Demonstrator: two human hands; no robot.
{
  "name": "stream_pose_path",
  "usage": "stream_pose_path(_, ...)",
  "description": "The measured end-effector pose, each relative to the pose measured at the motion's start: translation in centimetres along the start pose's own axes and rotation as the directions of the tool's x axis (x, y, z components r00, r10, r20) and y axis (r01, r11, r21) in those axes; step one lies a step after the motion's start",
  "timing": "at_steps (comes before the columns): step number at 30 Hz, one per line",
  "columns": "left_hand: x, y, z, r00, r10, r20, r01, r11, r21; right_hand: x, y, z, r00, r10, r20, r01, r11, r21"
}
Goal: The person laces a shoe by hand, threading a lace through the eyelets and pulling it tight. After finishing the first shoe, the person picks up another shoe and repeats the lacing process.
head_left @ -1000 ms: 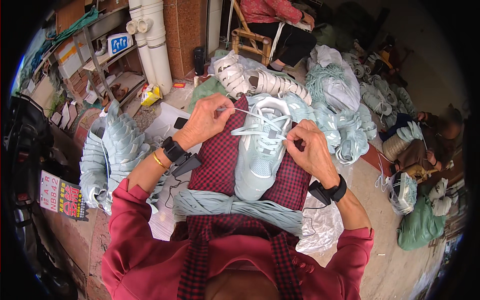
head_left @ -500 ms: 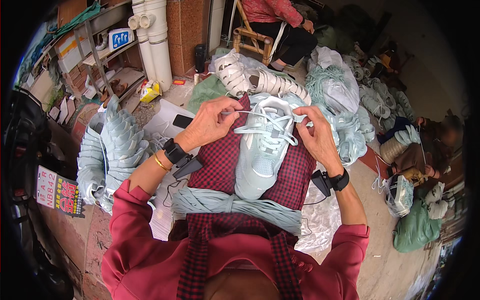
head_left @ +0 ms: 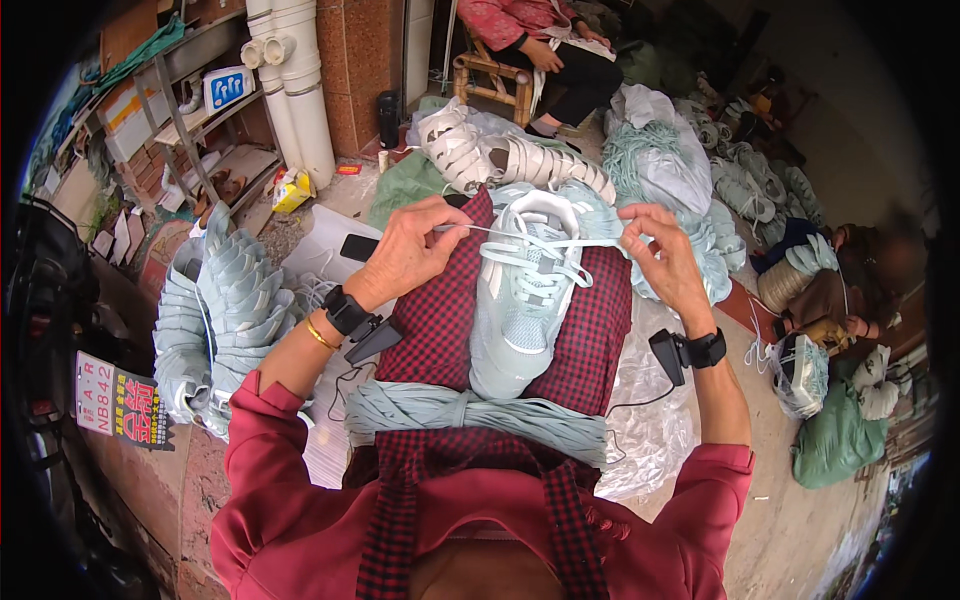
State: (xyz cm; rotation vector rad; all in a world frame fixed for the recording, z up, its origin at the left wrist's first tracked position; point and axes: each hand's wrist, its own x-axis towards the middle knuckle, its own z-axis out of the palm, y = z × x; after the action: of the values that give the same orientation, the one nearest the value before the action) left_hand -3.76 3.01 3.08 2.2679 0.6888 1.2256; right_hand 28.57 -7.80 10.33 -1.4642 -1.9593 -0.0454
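Observation:
A pale mint sneaker [head_left: 520,300] lies sole-down on my lap, over a red-and-black checked apron [head_left: 440,320]. A pale lace [head_left: 545,245] runs through its upper eyelets and is stretched sideways between my hands. My left hand [head_left: 410,250] pinches the left end of the lace, just left of the shoe. My right hand [head_left: 660,245] pinches the right end, at the shoe's right side. A bundle of mint laces [head_left: 470,415] lies across my lap below the shoe. Both wrists carry black bands with small devices.
Stacks of mint shoe uppers [head_left: 215,310] stand at my left. More pale shoes [head_left: 490,160] and bagged uppers [head_left: 680,170] lie ahead. A seated person [head_left: 545,45] is on a wooden chair at the top. Another person [head_left: 850,285] sits at the right. White pipes [head_left: 295,80] rise at upper left.
My hands have drawn apart, pulling the lace taut across the shoe's top. The right hand moved up and to the right.

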Motion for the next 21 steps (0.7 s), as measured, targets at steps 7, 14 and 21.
stream_pose_path(7,0.7,-0.1,-1.0,0.925,0.324,-0.199,-0.262,0.923,0.282,-1.2,-0.8,0.0,0.945,0.250,0.210,-0.316,0.862,0.396)
stream_pose_path(14,0.1,-0.5,-1.7,0.963,0.258,-0.077,-0.225,0.928,0.296,-1.6,-2.2,2.1,0.948,0.116,0.298,-0.206,0.934,0.292)
stream_pose_path(21,0.6,-0.1,-1.4,0.962,0.259,-0.087,-0.222,0.927,0.303,-2.1,-1.1,5.0,0.934,0.216,0.286,-0.354,0.681,0.642)
